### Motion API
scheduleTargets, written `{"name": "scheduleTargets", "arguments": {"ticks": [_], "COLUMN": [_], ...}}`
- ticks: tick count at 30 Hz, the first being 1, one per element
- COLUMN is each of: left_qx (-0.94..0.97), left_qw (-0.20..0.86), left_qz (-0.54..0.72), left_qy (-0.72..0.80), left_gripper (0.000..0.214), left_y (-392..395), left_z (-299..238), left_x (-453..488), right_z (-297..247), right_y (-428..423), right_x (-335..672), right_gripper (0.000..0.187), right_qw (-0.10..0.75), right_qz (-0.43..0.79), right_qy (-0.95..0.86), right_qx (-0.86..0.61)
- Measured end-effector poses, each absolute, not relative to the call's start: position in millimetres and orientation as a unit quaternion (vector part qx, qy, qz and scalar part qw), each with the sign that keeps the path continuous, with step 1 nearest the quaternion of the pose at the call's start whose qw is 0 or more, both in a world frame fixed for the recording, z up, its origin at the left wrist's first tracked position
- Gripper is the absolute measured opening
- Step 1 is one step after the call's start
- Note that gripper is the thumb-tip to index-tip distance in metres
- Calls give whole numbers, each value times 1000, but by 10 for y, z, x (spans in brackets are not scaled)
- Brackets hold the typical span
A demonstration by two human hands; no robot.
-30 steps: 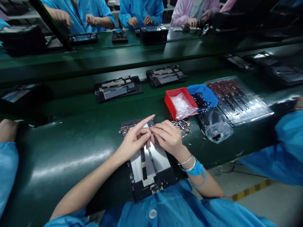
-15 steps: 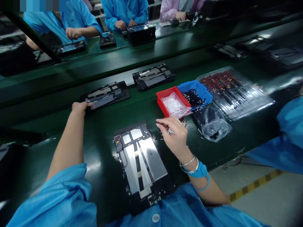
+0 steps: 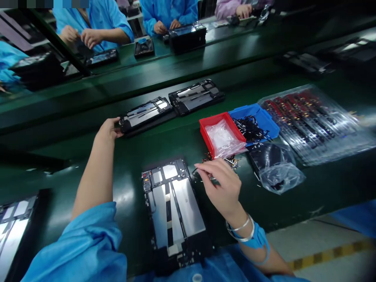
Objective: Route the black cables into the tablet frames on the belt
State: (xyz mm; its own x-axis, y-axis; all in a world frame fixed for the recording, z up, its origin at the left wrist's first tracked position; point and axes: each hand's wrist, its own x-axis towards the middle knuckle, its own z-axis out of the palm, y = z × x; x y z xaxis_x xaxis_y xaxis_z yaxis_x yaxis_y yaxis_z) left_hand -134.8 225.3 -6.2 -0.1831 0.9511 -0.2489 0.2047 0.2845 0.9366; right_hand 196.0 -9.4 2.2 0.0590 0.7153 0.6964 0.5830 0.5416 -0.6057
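An opened tablet chassis with silver plates lies on the green belt right in front of me. My right hand hovers at its upper right corner, fingers pinched on a small thin metal part. My left hand reaches far forward and grips the left end of a second black chassis. That chassis touches a third one to its right.
A red bin with clear bags and a blue bin of black parts stand to the right, with a loose pile of small metal parts, a plastic bag and a tray of red components. Other workers sit across the far belt.
My left hand left the near chassis, reached the far one and pushed it right against its neighbour. My right hand moved off to the small parts and holds one.
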Motion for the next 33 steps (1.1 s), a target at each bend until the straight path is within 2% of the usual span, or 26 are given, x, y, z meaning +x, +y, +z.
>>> {"name": "scheduleTargets", "arguments": {"ticks": [4, 12, 15, 18, 21, 24, 27, 30, 33], "left_qx": [393, 350, 309, 273, 214, 136, 87, 111, 191], "left_qw": [494, 532, 538, 545, 547, 540, 538, 609, 743], "left_qz": [405, 498, 536, 568, 590, 570, 576, 535, 422], "left_qy": [662, 589, 572, 553, 554, 605, 609, 574, 483], "left_gripper": [32, 4, 9, 13, 23, 31, 45, 46, 54], "left_y": [2136, 2066, 1823, 1181, 204, -800, -1529, -1890, -1985], "left_z": [-10, 178, 280, 381, 394, 263, 45, -149, -245], "left_x": [-1320, -737, -590, -629, -654, -491, -242, -138, -282], "right_z": [35, -24, -75, -89, -75, -63, -53, -19, 51], "right_y": [-108, -109, -63, -37, -42, -49, -32, -13, -48], "right_x": [1957, 1857, 1884, 1947, 2005, 2042, 2050, 2020, 1932], "right_gripper": [17, 16, 15, 12, 12, 21, 15, 9, 11], "right_qw": [552, 532, 522, 534, 571, 623, 658, 648, 599], "right_qz": [72, 51, 27, 52, 137, 216, 260, 315, 426], "right_qy": [-687, -711, -709, -677, -612, -529, -476, -471, -476], "right_qx": [-467, -457, -473, -504, -531, -534, -522, -508, -483]}}
